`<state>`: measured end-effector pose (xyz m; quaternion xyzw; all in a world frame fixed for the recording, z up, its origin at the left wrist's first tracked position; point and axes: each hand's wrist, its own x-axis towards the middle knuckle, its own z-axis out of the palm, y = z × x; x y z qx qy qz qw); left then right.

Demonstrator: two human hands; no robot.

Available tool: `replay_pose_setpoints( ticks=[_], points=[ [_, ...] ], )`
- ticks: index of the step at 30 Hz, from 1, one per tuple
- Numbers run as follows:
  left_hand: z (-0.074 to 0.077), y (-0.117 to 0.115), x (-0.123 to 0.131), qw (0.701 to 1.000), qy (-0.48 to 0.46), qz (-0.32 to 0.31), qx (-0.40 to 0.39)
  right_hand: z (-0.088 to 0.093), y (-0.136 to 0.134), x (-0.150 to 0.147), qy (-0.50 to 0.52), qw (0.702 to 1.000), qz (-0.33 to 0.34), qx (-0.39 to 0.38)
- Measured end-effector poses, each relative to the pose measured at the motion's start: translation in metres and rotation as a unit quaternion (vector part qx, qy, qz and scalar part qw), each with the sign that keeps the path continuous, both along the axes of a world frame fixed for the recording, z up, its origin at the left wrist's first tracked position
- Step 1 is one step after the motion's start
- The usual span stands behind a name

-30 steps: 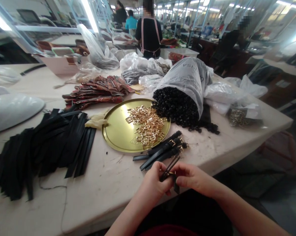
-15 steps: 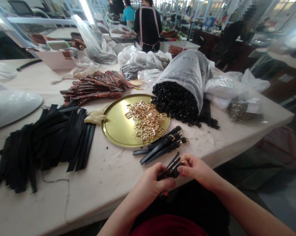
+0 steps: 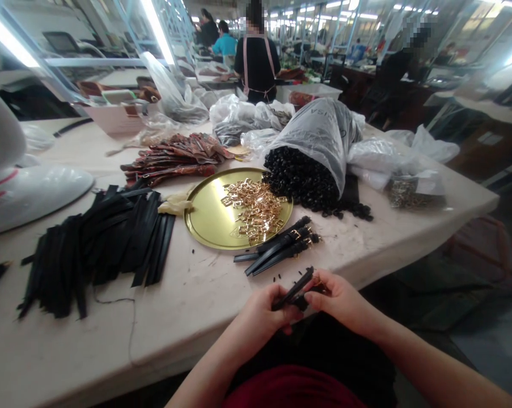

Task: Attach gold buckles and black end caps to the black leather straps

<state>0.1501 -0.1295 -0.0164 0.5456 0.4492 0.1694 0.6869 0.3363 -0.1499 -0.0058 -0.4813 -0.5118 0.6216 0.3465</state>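
Close to the table's front edge, my left hand [image 3: 269, 306] is closed around a black strap [image 3: 296, 288], whose narrow end points up and away. My right hand [image 3: 334, 294] pinches the other part of the strap, where a bit of gold metal, likely a buckle, shows between the fingers. Much of the strap is hidden by both hands. Just beyond them lie several finished-looking black straps [image 3: 276, 246] with gold buckles. A gold round tray [image 3: 208, 218] behind these bears a heap of loose gold buckles [image 3: 259, 209].
Left of the tray lies a pile of black strips [image 3: 98, 243]. Black loops [image 3: 302, 173] spill from a plastic bag [image 3: 324, 136]. Reddish-brown pieces [image 3: 174, 158] lie behind, and a white machine base [image 3: 38, 187] stands at far left. A co-worker [image 3: 257, 59] stands beyond the table.
The view has tilted up and turned slightly left. Between my hands, the strap's separated thin ends now lie together. Small dark bits now show on the table just past my hands.
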Motion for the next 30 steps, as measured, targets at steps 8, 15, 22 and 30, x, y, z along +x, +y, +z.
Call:
replay_pose_setpoints(
  ticks=[8,15,22,30],
  points=[
    [-0.005,-0.005,0.004,0.996,0.05,0.027,0.062,0.004,0.001,0.0,-0.024,0.999,0.04,0.021],
    [-0.003,0.011,0.001,0.989,0.097,0.001,0.115,-0.001,0.013,-0.002,-0.064,0.997,0.024,0.046],
    [0.023,0.061,-0.01,0.951,0.172,0.048,0.25,-0.002,0.072,0.006,-0.15,0.982,-0.022,0.114],
    [0.025,0.075,-0.058,0.97,0.011,0.24,0.044,-0.007,0.124,0.008,-0.439,0.843,-0.031,0.31]
  ],
)
